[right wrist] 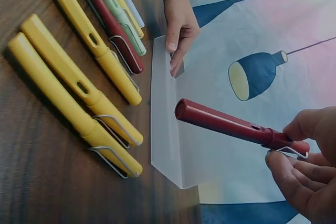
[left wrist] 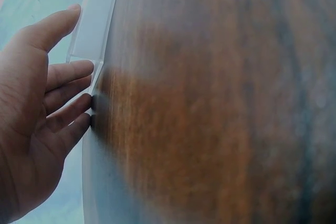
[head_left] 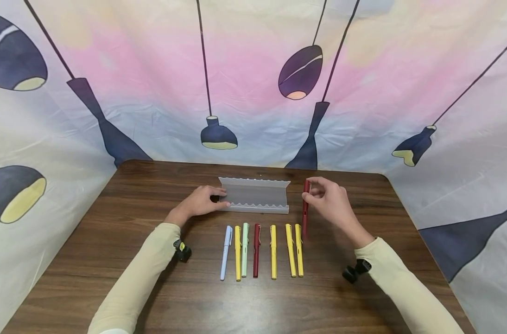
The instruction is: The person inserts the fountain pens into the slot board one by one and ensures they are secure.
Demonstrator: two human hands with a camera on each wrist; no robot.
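Observation:
My right hand (head_left: 330, 199) pinches a dark red pen (head_left: 305, 208) by its clip end, to the right of a translucent pen tray (head_left: 257, 195) with scalloped edges. In the right wrist view that pen (right wrist: 226, 124) points away from the fingers, its far end free. At the tray's left end rests my left hand (head_left: 201, 200), thumb on the front wall and fingers by the end. The left wrist view shows those fingers (left wrist: 68, 72) extended, fingertips at the tray's corner (left wrist: 97, 59).
In front of the tray several capped pens lie side by side: light blue (head_left: 226, 253), yellow (head_left: 237, 253), light green (head_left: 244, 250), dark red (head_left: 256, 250), then more yellow ones (head_left: 273, 253). They lie on a dark wooden table (head_left: 186, 297). Behind it hangs a printed cloth (head_left: 253, 83).

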